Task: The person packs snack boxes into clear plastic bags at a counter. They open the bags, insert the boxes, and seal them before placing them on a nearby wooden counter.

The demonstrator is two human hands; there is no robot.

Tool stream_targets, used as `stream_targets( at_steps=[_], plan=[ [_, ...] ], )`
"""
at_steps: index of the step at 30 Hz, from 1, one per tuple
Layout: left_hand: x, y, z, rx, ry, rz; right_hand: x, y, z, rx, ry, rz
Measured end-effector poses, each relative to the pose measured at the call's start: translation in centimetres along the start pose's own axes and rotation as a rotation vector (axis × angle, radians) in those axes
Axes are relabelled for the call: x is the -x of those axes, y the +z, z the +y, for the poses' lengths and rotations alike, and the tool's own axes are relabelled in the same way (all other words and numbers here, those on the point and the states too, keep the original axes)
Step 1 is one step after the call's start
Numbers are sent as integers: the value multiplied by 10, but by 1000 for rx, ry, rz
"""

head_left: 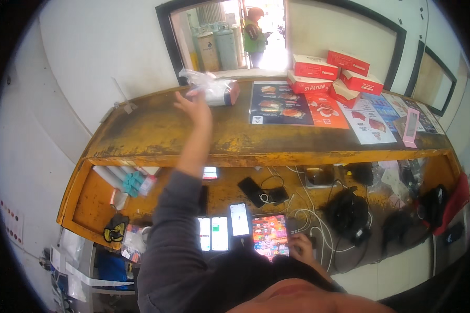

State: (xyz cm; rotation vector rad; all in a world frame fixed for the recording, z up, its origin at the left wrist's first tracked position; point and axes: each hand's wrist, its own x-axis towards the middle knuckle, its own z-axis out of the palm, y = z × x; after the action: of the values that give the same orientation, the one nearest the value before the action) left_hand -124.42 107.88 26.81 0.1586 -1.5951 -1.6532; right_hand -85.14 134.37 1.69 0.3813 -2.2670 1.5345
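My left hand (195,108) is stretched far across the wooden counter, fingers spread, at the near left side of a clear plastic bag (209,86). The bag is knotted on top and has a box-like pack inside; whether my fingertips touch it I cannot tell. Low in the view, the fingers of my right hand (303,247) curl at the right edge of a tablet (270,237) with a bright, colourful screen. Left of the tablet are a lit white-screened phone (240,219) and another lit phone (219,233), with part of a further screen beside my sleeve.
Red-and-white boxes (314,68) are stacked at the counter's back right, beside printed menu sheets (281,104) and a pink stand (410,128). Dark phones, white cables (326,235) and black bags (347,214) crowd the lower shelf. Beyond the window opening stands a person (254,36) near gas cylinders (224,47).
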Motion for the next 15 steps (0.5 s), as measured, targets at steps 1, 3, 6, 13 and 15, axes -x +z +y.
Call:
stream_targets(
  at_steps=[1, 3, 6, 13, 15],
  plan=[
    [34, -6, 29, 69, 160, -65, -3, 0, -2, -48, 25, 42],
    [148, -31, 95, 686, 182, -374, 10, -5, 27, -303, 284, 172],
    [253, -120, 82, 874, -21, -1446, -42, 11, -51, -700, 621, 77],
    [341, -177, 128, 1028, -193, -2325, -101, 19, -186, -787, 127, -861],
    [339, -194, 130, 1102, -206, -2297, -96, 17, -219, -699, 68, -863]
  ],
)
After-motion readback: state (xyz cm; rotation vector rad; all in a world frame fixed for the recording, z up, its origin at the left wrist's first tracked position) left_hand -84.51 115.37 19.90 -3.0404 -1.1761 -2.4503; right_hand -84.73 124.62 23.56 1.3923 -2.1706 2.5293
